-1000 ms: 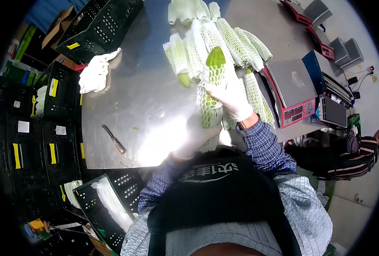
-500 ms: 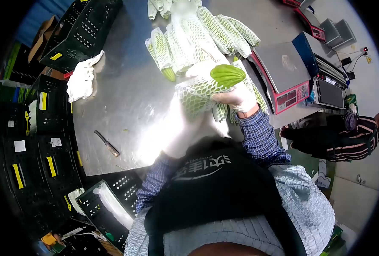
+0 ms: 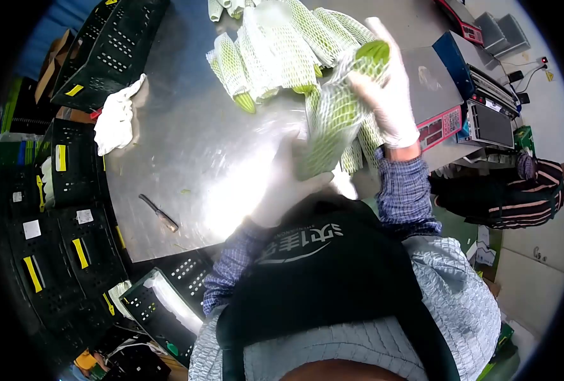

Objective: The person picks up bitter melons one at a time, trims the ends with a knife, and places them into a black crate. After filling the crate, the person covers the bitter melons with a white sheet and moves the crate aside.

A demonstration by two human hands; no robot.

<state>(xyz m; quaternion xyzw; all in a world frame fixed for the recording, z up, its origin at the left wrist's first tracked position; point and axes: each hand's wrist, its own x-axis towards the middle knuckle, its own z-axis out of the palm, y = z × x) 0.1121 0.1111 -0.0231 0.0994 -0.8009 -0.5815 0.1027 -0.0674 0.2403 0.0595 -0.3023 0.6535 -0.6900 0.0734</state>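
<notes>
Between my hands is a green ridged gourd in a white foam net sleeve (image 3: 339, 117), held at a slant and blurred by motion. Its bare green end sticks out at the top. My right hand (image 3: 391, 95), in a white glove, grips the upper part with the thumb across the net. My left hand (image 3: 285, 184), also gloved and washed out by glare, is closed round the lower end. Beyond them lies a pile of netted gourds (image 3: 275, 47), several side by side. More netted gourds (image 3: 353, 155) lie partly hidden under my right wrist.
A knife (image 3: 159, 213) lies on the metal table (image 3: 174, 127) at left. A white cloth (image 3: 115, 117) sits by a black crate (image 3: 113, 54). Red-framed scales (image 3: 444, 130) and a blue machine (image 3: 478, 89) stand at right. Another person (image 3: 517, 193) is beyond the table's right side.
My right hand has moved up and right along the gourd. The net now covers more of it, and the gourd has turned to a steeper slant. My left hand stays at the lower end.
</notes>
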